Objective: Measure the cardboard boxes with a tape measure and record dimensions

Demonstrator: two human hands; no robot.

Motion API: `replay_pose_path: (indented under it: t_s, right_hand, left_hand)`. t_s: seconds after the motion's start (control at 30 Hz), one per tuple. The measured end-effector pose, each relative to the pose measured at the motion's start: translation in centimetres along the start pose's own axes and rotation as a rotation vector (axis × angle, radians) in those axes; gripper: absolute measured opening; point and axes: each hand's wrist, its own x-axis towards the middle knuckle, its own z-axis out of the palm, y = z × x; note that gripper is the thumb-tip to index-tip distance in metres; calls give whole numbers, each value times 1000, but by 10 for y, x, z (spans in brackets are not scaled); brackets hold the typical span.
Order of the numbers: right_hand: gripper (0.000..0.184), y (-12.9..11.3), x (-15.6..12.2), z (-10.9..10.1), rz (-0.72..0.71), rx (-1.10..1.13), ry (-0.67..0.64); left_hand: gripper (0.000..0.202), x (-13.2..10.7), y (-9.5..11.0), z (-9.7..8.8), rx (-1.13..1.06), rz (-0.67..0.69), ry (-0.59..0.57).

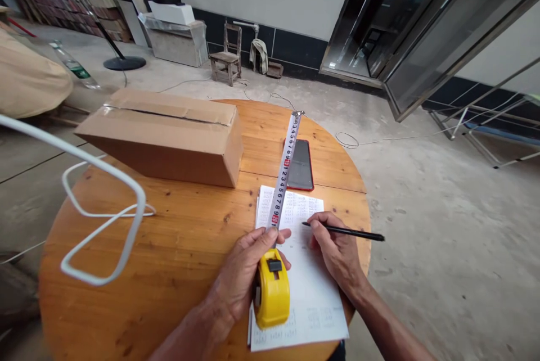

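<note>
My left hand (244,271) is closed around a yellow tape measure (272,290) at the near edge of a round wooden table (169,248). Its white blade (284,167) runs out away from me, over a sheet of paper (307,288) with handwritten numbers and along the left side of a dark phone (301,165) in a red case. My right hand (333,246) rests on the paper and pinches a black pen (350,231), tip pointing left onto the sheet.
A closed cardboard box (169,133) lies on the table's far left. A white cable (101,215) loops across the left side. On the concrete floor beyond stand a small wooden chair (226,57), a plastic bottle (73,66) and a metal-framed glass door (422,29).
</note>
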Motion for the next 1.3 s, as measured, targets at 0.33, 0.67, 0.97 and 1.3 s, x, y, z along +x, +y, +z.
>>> replay_pose_path:
  t_s: [0.33,0.67,0.97,1.3]
  right_hand:
    - [14,4,-2,8,-15,-29,8]
    - [13,2,-2,9,-110,-174,22]
    - [13,2,-1,9,-140,-164,15]
    - [10,4,2,10,-162,-171,11]
  left_hand:
    - [38,-5,2,1,-13,-29,-24]
    - [35,-4,3,0,26,-43,-36]
    - [40,-4,3,1,16,-58,-20]
    - [37,-5,4,2,7,-44,-19]
